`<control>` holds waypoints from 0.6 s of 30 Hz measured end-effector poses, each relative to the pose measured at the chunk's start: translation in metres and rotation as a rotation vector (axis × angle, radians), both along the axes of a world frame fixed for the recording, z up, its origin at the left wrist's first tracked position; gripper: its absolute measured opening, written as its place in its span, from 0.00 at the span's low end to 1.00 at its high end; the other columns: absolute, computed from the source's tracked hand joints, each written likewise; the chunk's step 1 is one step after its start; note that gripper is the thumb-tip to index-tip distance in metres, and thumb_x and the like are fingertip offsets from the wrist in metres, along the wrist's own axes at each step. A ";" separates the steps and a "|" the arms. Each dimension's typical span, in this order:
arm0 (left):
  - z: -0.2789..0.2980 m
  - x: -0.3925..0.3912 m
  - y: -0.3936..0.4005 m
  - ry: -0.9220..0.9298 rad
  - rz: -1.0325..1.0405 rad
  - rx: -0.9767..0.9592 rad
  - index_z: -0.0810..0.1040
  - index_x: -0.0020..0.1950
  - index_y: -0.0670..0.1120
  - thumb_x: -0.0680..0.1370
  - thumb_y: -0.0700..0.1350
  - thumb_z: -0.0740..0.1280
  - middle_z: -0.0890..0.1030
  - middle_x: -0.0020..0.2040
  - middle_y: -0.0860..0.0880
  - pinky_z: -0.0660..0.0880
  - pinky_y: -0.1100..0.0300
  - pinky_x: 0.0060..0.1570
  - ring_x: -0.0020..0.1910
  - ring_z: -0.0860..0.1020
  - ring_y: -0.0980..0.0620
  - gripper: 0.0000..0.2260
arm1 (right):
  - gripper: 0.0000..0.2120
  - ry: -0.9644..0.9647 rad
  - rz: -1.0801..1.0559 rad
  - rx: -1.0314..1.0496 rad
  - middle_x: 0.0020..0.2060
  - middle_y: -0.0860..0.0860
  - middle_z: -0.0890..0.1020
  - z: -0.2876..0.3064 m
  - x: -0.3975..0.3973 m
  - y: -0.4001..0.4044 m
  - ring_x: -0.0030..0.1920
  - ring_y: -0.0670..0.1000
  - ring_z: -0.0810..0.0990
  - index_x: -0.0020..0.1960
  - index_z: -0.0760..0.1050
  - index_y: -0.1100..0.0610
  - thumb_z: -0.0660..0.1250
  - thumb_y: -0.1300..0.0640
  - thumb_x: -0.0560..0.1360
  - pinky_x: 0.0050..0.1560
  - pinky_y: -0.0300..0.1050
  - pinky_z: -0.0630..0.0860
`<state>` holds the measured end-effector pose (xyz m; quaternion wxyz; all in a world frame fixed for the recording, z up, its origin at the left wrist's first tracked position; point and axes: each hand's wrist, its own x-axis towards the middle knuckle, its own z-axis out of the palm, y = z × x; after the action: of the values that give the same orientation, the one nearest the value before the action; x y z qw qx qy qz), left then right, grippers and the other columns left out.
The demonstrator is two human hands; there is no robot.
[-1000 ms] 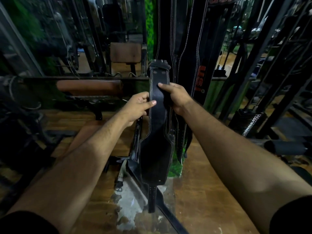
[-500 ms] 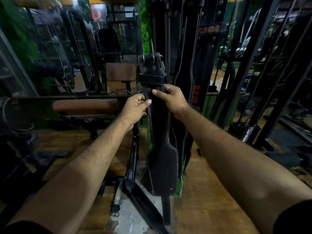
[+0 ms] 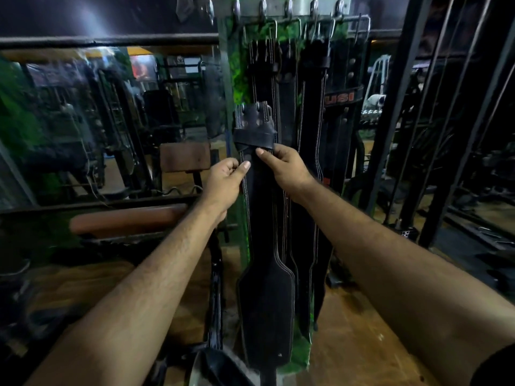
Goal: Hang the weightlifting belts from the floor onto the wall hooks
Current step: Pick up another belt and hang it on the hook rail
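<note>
Now raised higher than a second ago: belt (image 3: 264, 302) pinched by left hand (image 3: 224, 181) and right hand (image 3: 287, 169), buckle end still well below hook rail (image 3: 289, 8) (empty hook far left), not yet hung

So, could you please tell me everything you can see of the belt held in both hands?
The held belt is black, leather-looking, with pale stitching along its edges. It hangs upright, narrow at the top, widening to a broad padded section lower down. Its metal buckle end points up, below the wall hooks. The left hand and right hand pinch its narrow strap beneath a dark loop, before other hung belts.
</note>
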<state>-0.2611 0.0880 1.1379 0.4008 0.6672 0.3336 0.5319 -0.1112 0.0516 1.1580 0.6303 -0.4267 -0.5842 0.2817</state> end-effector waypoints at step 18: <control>0.002 0.026 0.040 -0.017 -0.044 -0.097 0.71 0.44 0.35 0.77 0.55 0.72 0.78 0.39 0.41 0.74 0.51 0.41 0.39 0.78 0.45 0.23 | 0.11 0.492 -0.179 0.200 0.31 0.48 0.81 0.121 -0.001 0.069 0.30 0.42 0.79 0.39 0.76 0.57 0.68 0.60 0.81 0.32 0.35 0.77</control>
<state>-0.2346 0.1277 1.1403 0.4470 0.6497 0.3407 0.5118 -0.1124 0.1206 1.2794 0.8145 -0.3310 -0.3986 0.2611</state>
